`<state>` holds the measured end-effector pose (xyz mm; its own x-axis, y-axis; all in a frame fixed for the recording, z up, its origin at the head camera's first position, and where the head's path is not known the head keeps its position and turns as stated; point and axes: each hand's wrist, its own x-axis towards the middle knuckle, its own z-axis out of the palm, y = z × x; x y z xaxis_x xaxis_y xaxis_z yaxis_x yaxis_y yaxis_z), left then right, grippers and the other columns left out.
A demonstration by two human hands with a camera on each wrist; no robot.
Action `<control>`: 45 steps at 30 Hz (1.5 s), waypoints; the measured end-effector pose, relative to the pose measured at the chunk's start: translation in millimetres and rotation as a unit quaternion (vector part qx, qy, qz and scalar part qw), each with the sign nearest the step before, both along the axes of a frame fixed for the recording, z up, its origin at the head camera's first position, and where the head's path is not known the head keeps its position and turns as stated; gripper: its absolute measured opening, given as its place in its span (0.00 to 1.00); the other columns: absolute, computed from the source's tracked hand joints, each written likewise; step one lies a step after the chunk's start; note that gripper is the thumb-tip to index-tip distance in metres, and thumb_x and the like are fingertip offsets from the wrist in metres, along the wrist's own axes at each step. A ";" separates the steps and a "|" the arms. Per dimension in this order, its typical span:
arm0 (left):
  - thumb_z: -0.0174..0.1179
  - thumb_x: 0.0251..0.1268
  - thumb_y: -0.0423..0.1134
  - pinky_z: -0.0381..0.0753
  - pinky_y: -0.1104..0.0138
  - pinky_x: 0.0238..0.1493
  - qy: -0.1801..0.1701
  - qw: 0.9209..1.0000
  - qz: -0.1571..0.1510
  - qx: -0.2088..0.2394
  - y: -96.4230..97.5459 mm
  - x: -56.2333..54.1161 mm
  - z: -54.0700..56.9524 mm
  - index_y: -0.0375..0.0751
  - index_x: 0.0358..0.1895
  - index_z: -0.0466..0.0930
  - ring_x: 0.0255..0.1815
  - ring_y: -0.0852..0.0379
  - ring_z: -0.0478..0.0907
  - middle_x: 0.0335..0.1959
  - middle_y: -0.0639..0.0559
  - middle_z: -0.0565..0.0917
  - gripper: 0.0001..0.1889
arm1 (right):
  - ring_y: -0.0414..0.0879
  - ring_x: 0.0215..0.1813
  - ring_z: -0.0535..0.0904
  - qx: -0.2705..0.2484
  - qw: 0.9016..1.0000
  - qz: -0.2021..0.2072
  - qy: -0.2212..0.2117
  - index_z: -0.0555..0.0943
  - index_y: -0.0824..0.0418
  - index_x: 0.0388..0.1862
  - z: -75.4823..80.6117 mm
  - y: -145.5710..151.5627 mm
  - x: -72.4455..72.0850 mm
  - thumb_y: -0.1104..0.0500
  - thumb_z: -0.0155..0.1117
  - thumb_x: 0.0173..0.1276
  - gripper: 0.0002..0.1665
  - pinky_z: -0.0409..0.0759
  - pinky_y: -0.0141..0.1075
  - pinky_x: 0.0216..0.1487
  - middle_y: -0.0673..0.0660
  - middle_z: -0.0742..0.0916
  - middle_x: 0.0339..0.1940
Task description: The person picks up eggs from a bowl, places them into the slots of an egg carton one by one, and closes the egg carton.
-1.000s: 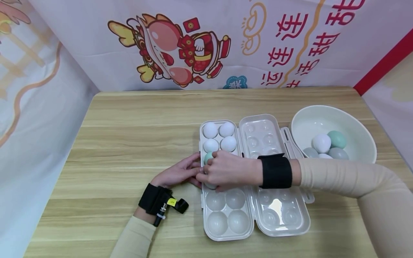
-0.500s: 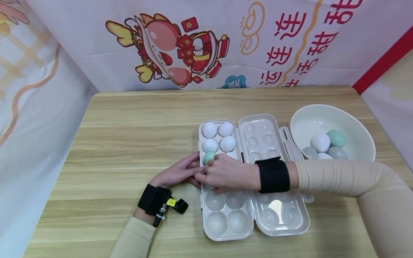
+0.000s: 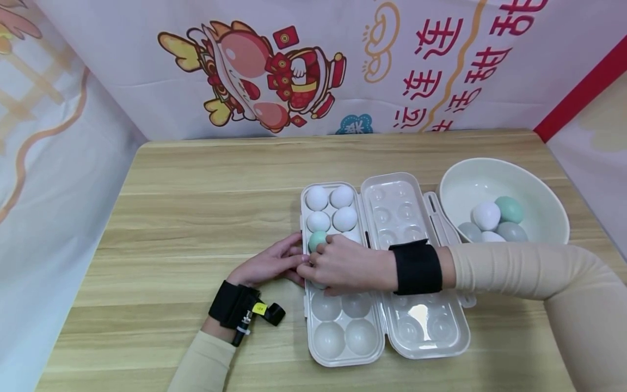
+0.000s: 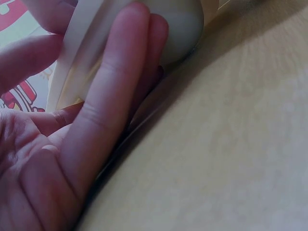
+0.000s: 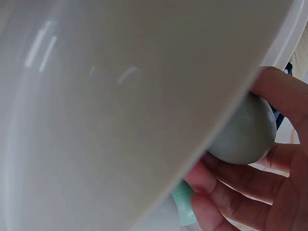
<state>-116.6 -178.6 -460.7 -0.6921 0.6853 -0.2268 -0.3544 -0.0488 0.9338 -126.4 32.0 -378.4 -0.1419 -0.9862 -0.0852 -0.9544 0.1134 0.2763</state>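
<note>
A pale plastic egg carton (image 3: 329,340) lies opened flat, its lid (image 3: 443,326) to the right. My right hand (image 3: 350,264) reaches over it and holds a grey egg (image 5: 245,132) at the left column, largely covered by the fingers in the head view. Just above that egg sits a green egg (image 3: 317,240) in its cup. White eggs (image 3: 317,198) fill the cups farthest from me; one more is partly behind the hand. With fairly straight fingers (image 4: 108,98), my left hand (image 3: 266,264) presses the carton's left outer wall, its thumb at the rim.
A large cream bowl (image 3: 543,218) with several white, green and grey eggs stands at the right, close to the lid's handle (image 3: 441,220). Wooden tabletop (image 3: 196,218) extends to the left. A printed cloth (image 3: 318,109) hangs behind the table's back edge.
My right hand has shifted slightly toward me, uncovering more of the green egg. The left hand has stayed at the carton's side.
</note>
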 end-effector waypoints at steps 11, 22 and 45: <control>0.48 0.76 0.35 0.85 0.56 0.42 -0.006 1.000 0.002 0.001 0.9 -0.1 -0.5 0.38 0.76 0.46 0.46 0.46 0.79 0.57 0.34 0.74 0.31 | 0.44 0.30 0.77 -0.002 1.000 -0.001 0.000 0.75 0.51 0.42 -3.7 1.5 0.1 0.36 0.70 0.53 0.27 0.70 0.32 0.23 0.47 0.84 0.31; 0.48 0.76 0.35 0.84 0.55 0.43 -0.007 1.000 0.002 -0.001 1.3 0.3 1.1 0.37 0.75 0.47 0.48 0.45 0.79 0.57 0.34 0.74 0.30 | 0.44 0.30 0.77 -0.020 1.000 0.001 0.001 0.75 0.52 0.43 -4.2 4.4 0.2 0.39 0.69 0.54 0.25 0.71 0.32 0.23 0.48 0.83 0.32; 0.49 0.76 0.35 0.83 0.49 0.43 -0.009 1.000 0.001 0.008 2.3 0.7 0.2 0.38 0.75 0.48 0.39 0.41 0.82 0.53 0.34 0.76 0.30 | 0.44 0.28 0.77 -0.050 0.998 0.009 0.039 0.78 0.53 0.48 10.4 28.5 -6.9 0.50 0.67 0.59 0.19 0.74 0.32 0.23 0.49 0.81 0.29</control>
<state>-115.9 -176.3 -460.6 -0.6894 0.6879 -0.2271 -0.3701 -0.0650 0.9267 -133.3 60.5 -368.0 -0.1256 -0.9918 0.0253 -0.9323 0.1267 0.3388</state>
